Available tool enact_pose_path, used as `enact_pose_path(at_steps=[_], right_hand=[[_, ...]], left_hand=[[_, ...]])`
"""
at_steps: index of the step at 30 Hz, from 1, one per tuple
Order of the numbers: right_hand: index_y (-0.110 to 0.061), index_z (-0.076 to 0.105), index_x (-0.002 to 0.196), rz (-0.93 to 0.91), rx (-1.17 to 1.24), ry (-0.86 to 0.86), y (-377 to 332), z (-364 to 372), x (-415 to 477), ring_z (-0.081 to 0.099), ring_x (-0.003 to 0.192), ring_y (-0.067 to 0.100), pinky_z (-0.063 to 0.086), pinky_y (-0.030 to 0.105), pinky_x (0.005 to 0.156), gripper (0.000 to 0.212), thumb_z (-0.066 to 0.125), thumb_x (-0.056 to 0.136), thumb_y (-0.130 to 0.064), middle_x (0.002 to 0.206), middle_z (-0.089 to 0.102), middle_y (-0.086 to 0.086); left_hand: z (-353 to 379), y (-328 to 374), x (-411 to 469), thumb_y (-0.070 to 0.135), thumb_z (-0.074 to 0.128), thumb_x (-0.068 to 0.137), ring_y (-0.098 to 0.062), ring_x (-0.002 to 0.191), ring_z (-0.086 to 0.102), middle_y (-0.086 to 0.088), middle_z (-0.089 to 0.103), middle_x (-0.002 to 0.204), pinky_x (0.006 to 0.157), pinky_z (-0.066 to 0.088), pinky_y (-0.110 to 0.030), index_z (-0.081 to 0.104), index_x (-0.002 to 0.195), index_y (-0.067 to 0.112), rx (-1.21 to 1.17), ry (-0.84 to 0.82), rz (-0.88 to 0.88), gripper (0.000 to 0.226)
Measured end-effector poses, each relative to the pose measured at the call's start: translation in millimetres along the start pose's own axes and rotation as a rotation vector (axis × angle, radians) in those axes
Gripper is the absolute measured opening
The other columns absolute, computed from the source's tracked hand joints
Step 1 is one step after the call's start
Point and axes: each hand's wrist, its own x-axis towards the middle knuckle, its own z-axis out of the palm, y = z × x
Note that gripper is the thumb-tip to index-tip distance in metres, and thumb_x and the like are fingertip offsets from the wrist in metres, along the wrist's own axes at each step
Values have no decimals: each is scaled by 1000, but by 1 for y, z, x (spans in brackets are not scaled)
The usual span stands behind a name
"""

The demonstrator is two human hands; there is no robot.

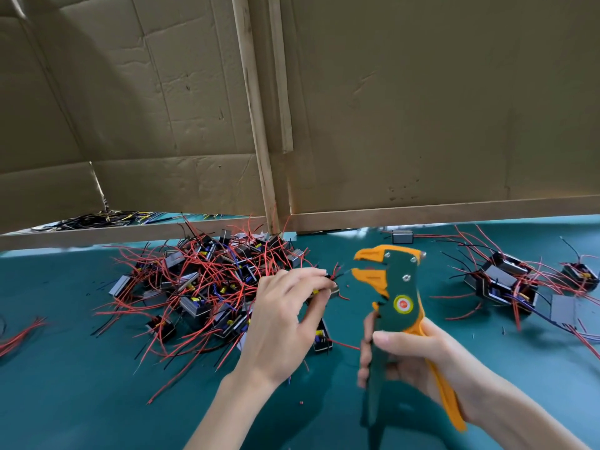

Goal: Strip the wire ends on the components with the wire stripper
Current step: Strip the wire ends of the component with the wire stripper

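A wall of brown cardboard (422, 108) fills the view in front of me, with a pale wooden strip (256, 125) running down it, and below it lies the green mat (81, 384) I work on. On the mat to my left sprawls the pile of components (201, 287), small dark blocks tangled in red and black leads; a smaller group of components (506, 284) lies well apart on my right. Between them I hold the wire stripper (401, 300) upright in my right hand (418, 362), fingers curled round its dark green handle, thumb across the front, the orange handle running down behind my palm; its orange jaws stand apart and point left. My left hand (282, 323) hovers just beside the pile, thumb and fingertips pinching one component (333, 290), whose thin wire (344, 272) reaches toward the gap in the jaws; whether its tip touches the lower jaw I cannot tell
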Motion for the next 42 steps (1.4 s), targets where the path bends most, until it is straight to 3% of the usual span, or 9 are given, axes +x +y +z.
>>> enact_pose_path(at_steps=[3,6,10,16,27,35,42], right_hand=[[-6,71,83,-72,44,62,-9,-17,1,65,67,38,56,45,65,18,76,66,-9,76,61,25],[-5,71,84,-74,-10,117,-15,-31,3,64,68,39,56,46,67,16,74,69,-8,77,60,26],[-5,70,83,-4,-126,51,-12,-34,4,65,70,42,55,49,70,39,93,56,-22,77,63,27],[-7,69,89,44,-207,-46,-4,-31,3,66,75,41,55,49,75,34,89,68,-24,82,66,27],[-7,67,91,73,-253,-76,-2,-29,4,66,77,41,54,49,76,31,86,73,-25,84,66,26],[-10,67,92,95,-286,-129,-7,-29,-1,67,79,41,54,44,75,29,84,75,-27,85,67,22],[-8,64,89,106,-349,-130,-11,-27,-3,65,78,40,54,41,73,26,80,75,-24,82,65,21]], left_hand=[[-4,-3,0,30,55,91,3,104,53,20,65,106,94,35,-24,68,99,24,-74,37,-39,16],[-5,-1,-1,37,49,90,1,105,48,24,62,106,93,36,-22,63,108,29,-133,26,-75,24],[-3,0,-1,21,59,90,3,100,54,20,65,107,91,36,-29,69,103,18,-70,24,74,16],[-4,-2,0,24,53,92,-3,98,59,15,68,110,90,36,-31,71,100,18,-57,26,107,20],[-6,-1,1,20,50,93,-3,97,59,19,67,112,87,36,-33,71,97,20,-33,-12,161,21],[-7,2,0,7,60,86,-11,88,61,18,70,98,82,36,-34,74,94,19,-17,-32,176,19],[-11,0,1,3,60,84,-7,86,60,18,71,93,82,36,-35,74,91,19,-33,-109,153,23]])
